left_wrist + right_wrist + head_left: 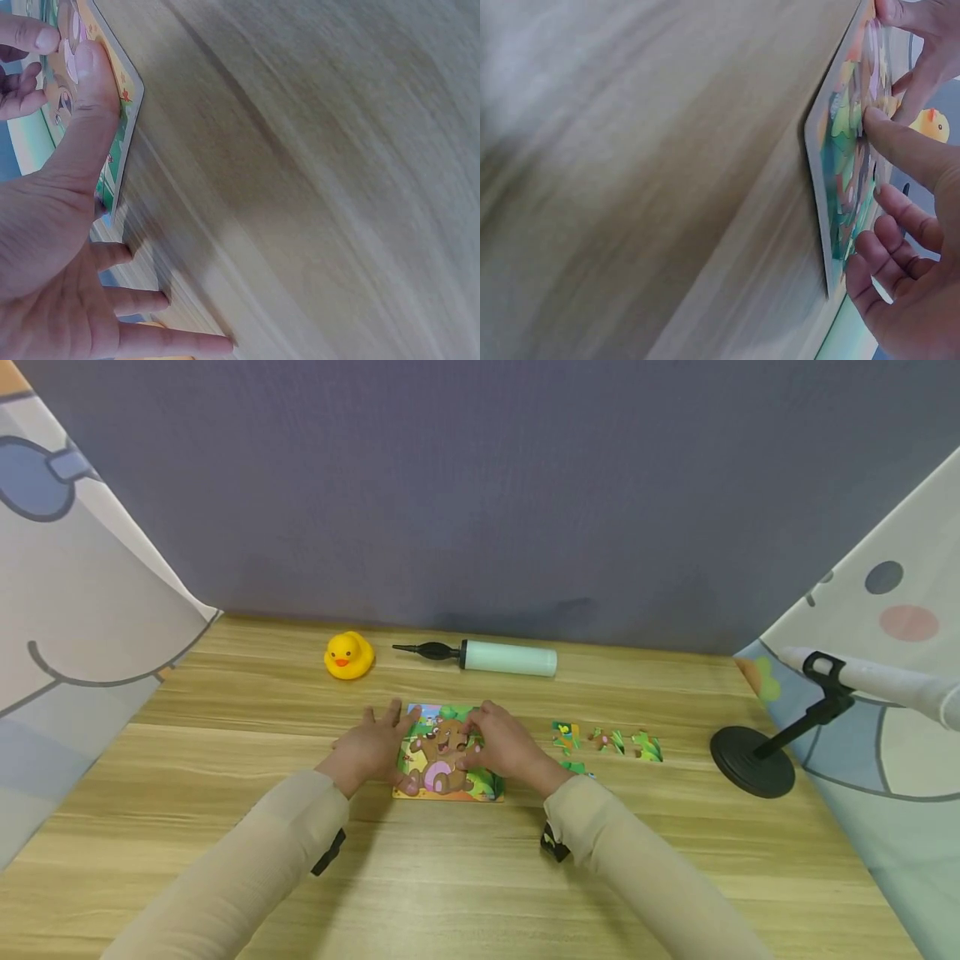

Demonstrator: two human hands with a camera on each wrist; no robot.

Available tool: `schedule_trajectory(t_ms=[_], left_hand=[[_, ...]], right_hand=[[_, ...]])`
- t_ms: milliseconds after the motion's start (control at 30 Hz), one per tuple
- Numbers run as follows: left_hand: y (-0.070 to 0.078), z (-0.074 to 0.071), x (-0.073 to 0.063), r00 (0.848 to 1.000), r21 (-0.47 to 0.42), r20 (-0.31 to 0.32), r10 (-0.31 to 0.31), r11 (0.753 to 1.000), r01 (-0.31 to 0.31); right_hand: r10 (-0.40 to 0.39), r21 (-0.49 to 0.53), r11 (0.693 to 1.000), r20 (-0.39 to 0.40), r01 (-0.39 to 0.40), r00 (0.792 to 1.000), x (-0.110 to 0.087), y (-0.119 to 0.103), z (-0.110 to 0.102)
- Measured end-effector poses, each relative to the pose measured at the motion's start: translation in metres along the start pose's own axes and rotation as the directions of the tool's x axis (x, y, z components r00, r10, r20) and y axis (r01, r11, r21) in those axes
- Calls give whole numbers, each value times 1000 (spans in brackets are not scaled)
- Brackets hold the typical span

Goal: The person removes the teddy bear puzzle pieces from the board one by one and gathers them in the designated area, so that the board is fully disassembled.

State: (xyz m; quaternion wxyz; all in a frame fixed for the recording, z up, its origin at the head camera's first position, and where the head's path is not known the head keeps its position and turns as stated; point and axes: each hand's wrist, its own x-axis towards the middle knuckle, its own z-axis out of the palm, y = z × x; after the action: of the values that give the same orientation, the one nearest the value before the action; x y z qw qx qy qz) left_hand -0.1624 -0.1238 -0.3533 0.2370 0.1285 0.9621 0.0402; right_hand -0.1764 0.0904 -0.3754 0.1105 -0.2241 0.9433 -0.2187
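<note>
A jigsaw puzzle board [438,772] with a brown bear picture lies on the table in the head view. My left hand [372,747] is at its left edge with fingers spread. The left thumb [94,79] rests on the board's picture, while the other left fingertips touch the wood beside it. Over the board's right part is my right hand [506,743]. Its thumb [900,142] and bent index finger lie at opposite sides of a brown puzzle piece, seemingly pinching it; its outline is partly hidden. The remaining right fingers are loosely curled.
Loose puzzle pieces [606,740] lie right of the board, one partly behind the right wrist. A yellow rubber duck [348,656] and a pale green hand pump [510,658] stand at the back. A black round-based stand [752,762] holds a white tube at right.
</note>
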Motion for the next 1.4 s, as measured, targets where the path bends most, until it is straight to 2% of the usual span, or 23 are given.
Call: schedule_trajectory(t_ms=[500, 867, 1100, 1400], left_hand=[[-2, 0, 3, 1000, -1, 28, -9, 1000, 9], [-2, 0, 0, 1000, -16, 11, 7, 1000, -6], [-2, -3, -1, 1000, -31, 8, 19, 999, -19], [-1, -1, -1, 1000, -33, 12, 20, 999, -20]], right_hand=[[-85, 14, 996, -68, 86, 994, -3, 6, 2], [-32, 186, 982, -46, 40, 998, -13, 21, -8], [-12, 232, 973, -36, 20, 999, -28, 36, -18], [-19, 233, 972, -77, 36, 997, -46, 55, -32]])
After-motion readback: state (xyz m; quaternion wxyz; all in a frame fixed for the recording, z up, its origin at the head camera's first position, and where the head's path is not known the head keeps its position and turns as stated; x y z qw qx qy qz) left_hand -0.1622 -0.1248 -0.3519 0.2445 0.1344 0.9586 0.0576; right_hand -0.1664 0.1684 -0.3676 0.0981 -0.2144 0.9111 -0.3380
